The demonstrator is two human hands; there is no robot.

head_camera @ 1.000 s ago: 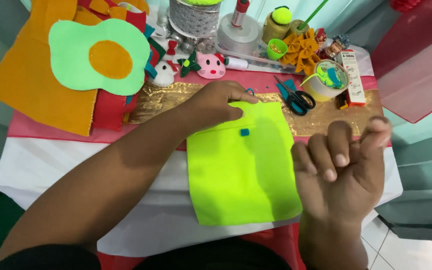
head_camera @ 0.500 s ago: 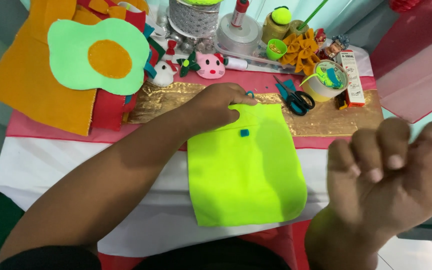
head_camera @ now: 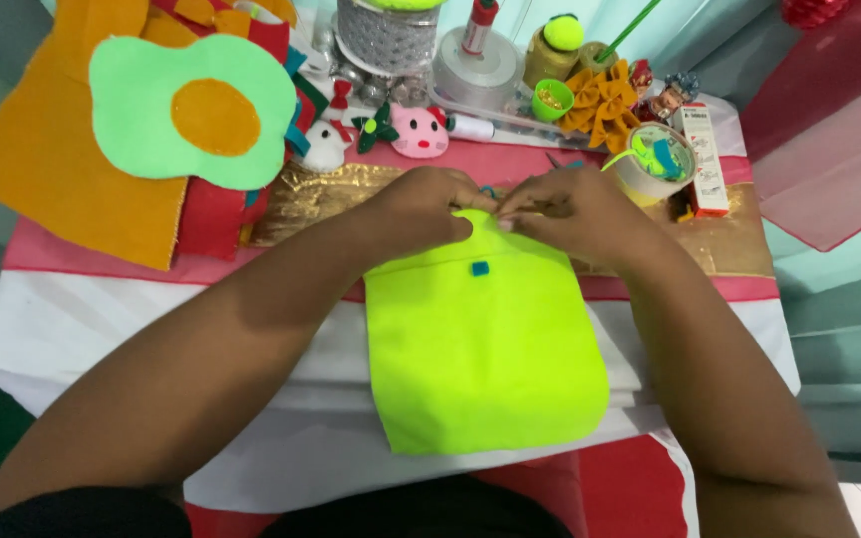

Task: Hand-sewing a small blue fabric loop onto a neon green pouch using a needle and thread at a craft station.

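Observation:
A neon yellow-green felt piece (head_camera: 485,349) lies flat on the table in front of me, with a small blue square (head_camera: 479,268) stuck near its top. Both hands meet at the felt's far edge. My left hand (head_camera: 419,209) presses and pinches that edge from the left. The fingertips of my right hand (head_camera: 572,211) pinch the same edge just beside it, touching the left fingers. What lies under the fingertips is hidden.
Orange felt (head_camera: 52,169) and a pale green egg shape with an orange centre (head_camera: 191,110) lie at the back left. A pink cat face (head_camera: 421,132), spools, a glue bottle (head_camera: 478,25), a small tub (head_camera: 655,159) and a narrow box (head_camera: 705,159) crowd the back. A gold strip (head_camera: 301,194) crosses the red cloth.
My right hand, raised near the front right with curled fingers, has swung forward and down to the felt's far edge beside my left hand. The left hand stayed on the felt.

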